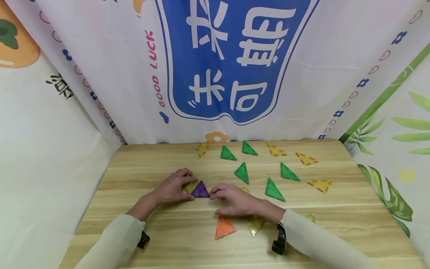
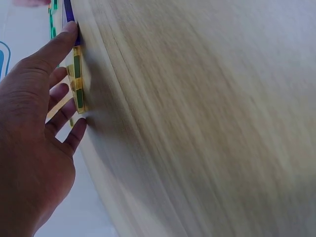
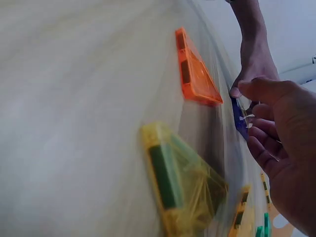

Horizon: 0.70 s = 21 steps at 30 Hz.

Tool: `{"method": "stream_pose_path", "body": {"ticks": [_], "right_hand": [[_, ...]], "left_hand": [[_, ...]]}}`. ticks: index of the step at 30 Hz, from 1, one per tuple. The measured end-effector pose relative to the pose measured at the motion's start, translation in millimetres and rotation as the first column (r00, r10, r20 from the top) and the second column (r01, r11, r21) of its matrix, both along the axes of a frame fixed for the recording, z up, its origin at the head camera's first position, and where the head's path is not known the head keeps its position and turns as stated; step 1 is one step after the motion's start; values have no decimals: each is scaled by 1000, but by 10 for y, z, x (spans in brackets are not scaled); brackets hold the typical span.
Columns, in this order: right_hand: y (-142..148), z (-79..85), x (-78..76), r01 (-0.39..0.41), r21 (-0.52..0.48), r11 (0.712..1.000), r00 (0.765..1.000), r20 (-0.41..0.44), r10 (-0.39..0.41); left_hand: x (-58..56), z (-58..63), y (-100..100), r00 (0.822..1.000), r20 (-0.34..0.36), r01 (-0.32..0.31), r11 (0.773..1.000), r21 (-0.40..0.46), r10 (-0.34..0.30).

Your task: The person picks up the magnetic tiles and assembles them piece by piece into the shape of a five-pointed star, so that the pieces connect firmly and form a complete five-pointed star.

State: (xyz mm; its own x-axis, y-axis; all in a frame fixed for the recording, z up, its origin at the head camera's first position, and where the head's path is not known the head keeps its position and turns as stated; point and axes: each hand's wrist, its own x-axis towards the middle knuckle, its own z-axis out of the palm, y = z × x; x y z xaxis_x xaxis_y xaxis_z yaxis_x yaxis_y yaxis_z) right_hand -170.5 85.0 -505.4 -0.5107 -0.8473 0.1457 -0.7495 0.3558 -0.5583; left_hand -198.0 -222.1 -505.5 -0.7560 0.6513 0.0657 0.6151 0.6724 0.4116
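A purple triangular magnetic tile (image 1: 201,190) lies flat on the wooden table between the two hands. Against its left side sits a yellow triangular tile (image 1: 190,186), partly covered by my left hand (image 1: 171,187). That hand holds the yellow tile, fingers along its far side; in the left wrist view the thumb is right where the yellow tile (image 2: 77,81) meets the purple one (image 2: 70,15). My right hand (image 1: 236,200) has its fingertips right at the purple tile's right corner, fingers loosely bent and thumb extended. In the right wrist view the purple tile (image 3: 239,116) shows just past those fingers.
An orange triangular tile (image 1: 224,228) and a yellow one (image 1: 255,225) lie close below the right hand. Several green tiles (image 1: 274,189) and orange-yellow tiles (image 1: 320,185) are spread over the back and right. Printed cloth (image 1: 141,123) hangs behind the table's far edge.
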Motion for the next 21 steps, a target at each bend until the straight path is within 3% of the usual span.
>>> {"method": "stream_pose_path", "body": {"ticks": [12, 21], "right_hand": [[313, -13, 306, -146, -12, 989, 987, 73, 146], [360, -96, 361, -169, 11, 986, 985, -31, 169]], "left_hand": [[-5, 67, -37, 1000, 18, 25, 999, -29, -25], [-32, 101, -57, 998, 25, 51, 998, -26, -50]]}}
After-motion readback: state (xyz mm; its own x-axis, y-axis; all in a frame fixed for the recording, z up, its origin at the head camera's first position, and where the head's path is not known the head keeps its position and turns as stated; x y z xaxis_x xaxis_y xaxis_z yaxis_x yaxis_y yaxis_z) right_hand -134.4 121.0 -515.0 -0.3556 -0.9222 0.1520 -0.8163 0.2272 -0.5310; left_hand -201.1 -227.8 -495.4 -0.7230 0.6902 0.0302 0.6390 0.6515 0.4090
